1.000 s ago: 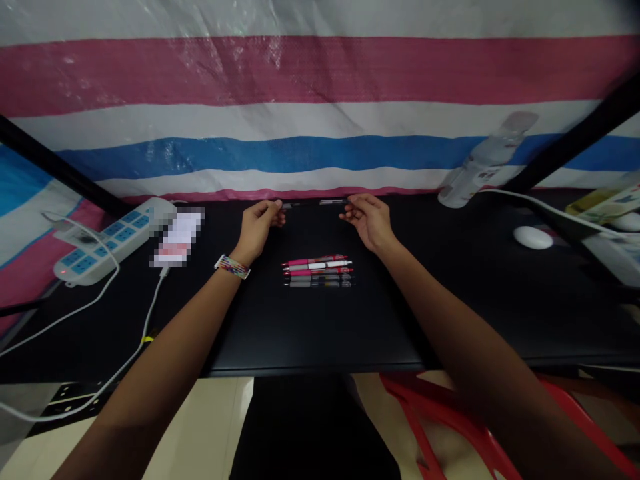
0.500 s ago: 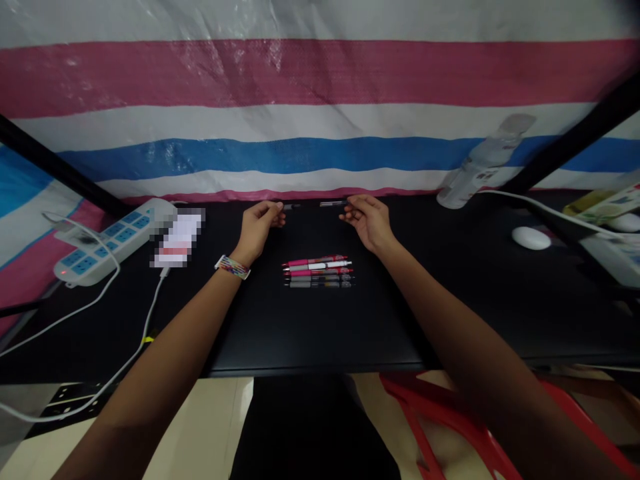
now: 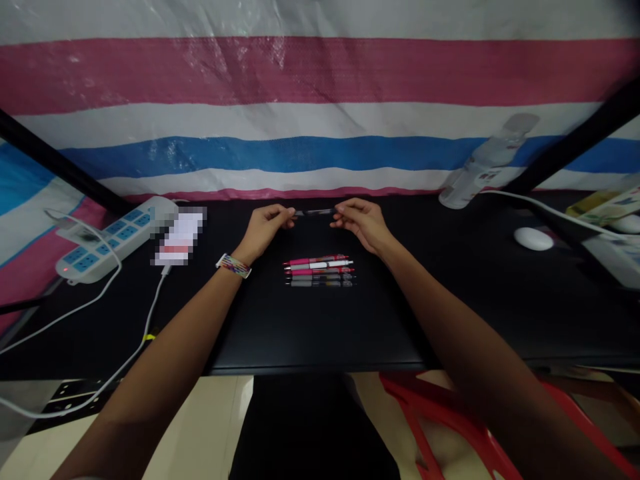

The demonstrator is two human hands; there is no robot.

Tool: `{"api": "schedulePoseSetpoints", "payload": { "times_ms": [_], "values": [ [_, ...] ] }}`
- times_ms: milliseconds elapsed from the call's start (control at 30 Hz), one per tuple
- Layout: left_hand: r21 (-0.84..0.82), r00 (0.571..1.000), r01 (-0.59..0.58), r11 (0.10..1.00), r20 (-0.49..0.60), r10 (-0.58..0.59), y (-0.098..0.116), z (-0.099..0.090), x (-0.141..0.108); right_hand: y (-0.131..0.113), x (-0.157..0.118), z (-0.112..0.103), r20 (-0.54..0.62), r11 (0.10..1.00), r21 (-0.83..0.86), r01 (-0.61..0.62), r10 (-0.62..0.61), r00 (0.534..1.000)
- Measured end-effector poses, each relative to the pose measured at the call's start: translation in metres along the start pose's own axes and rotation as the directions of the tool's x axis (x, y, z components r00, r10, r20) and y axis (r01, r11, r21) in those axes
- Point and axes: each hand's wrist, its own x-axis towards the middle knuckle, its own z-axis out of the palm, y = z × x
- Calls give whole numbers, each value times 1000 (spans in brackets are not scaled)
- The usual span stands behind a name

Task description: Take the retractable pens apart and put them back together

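Note:
A dark pen (image 3: 315, 213) lies level between my two hands near the back of the black table. My left hand (image 3: 271, 225) pinches its left end, and a woven multicoloured band circles that wrist. On the other side, my right hand (image 3: 361, 223) has its fingertips closed on the pen's right end. A shiny, partly clear section shows along the middle; both ends are hidden by fingers. Nearer to me, several pens (image 3: 319, 265) lie side by side on the tabletop, some red, one white, others dark and clear.
To the left are a white power strip (image 3: 107, 241) with blue sockets and a blurred-out phone (image 3: 181, 233) on a white cable. A clear bottle (image 3: 483, 167) stands at the back right. A white mouse (image 3: 533, 239) rests on the black table (image 3: 320, 333). Below is a red stool (image 3: 450, 420).
Two separate dark pieces, one in each hand, have come together into one pen. My right hand has moved left and my left hand slightly right. The row of pens stays put.

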Motion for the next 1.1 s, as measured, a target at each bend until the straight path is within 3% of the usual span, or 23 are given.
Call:
{"api": "schedulePoseSetpoints", "payload": {
  "times_ms": [100,467,833,967,1100],
  "values": [
    [23,999,-11,1000,47,10,3,0,-2,-2,-4,4,57,1000,-4,-15,15,998],
    [-71,997,-26,997,73,31,3,1,-3,-2,-2,3,48,999,41,-14,12,999],
    [-32,994,-31,999,103,34,-2,2,-1,-4,-2,3,46,999,16,-39,38,998],
    [-4,990,-107,994,94,107,0,2,-2,-3,-2,3,46,999,-5,-48,48,998],
    [18,992,-59,998,115,57,3,2,-3,-4,-3,4,50,999,-11,-48,48,998]
  ]
}}
